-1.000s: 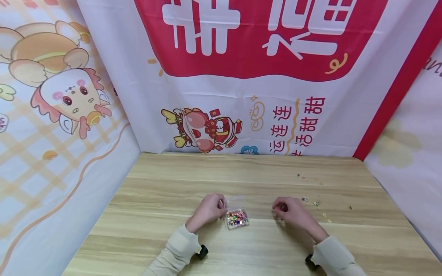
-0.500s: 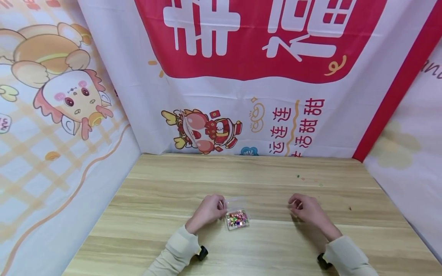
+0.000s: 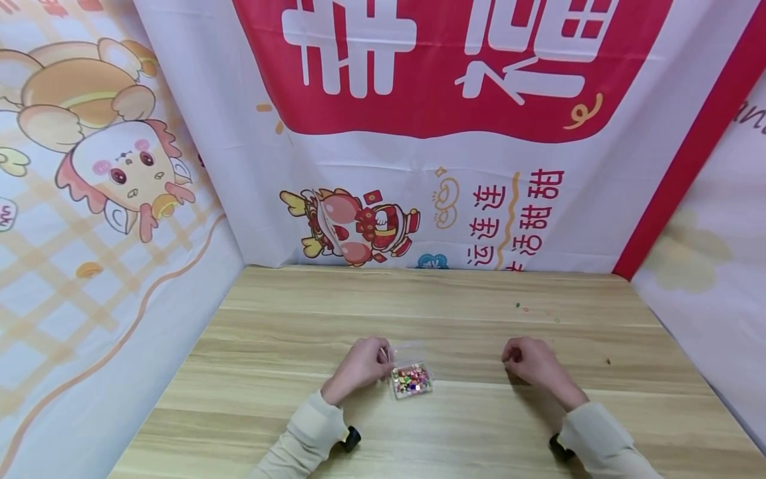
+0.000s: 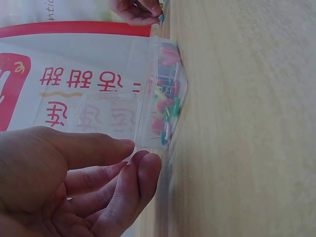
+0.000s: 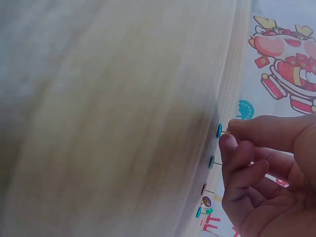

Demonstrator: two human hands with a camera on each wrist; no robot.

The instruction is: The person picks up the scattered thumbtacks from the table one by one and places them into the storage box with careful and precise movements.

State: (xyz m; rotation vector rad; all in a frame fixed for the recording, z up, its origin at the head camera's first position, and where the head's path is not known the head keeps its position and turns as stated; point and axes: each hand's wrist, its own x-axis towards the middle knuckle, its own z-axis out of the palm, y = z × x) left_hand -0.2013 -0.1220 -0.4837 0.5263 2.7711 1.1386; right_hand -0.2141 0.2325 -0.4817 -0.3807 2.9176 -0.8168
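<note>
The left hand (image 3: 361, 361) pinches the raised clear lid (image 3: 409, 350) of a transparent plastic box (image 3: 413, 394) of multicoloured thumbtacks (image 3: 411, 378), likely steadying it. The right hand (image 3: 534, 364) grips a teal round-headed thumbtack (image 5: 219, 131) by its upturned shaft. Wood-grain tabletop (image 3: 467, 426) separates both hands, its far edge well apart.

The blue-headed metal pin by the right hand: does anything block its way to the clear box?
Nothing visible: only pale wooden table lies between the blue-headed pin and the clear plastic box. The open transparent lid is on its far side, the left hand at its left.
</note>
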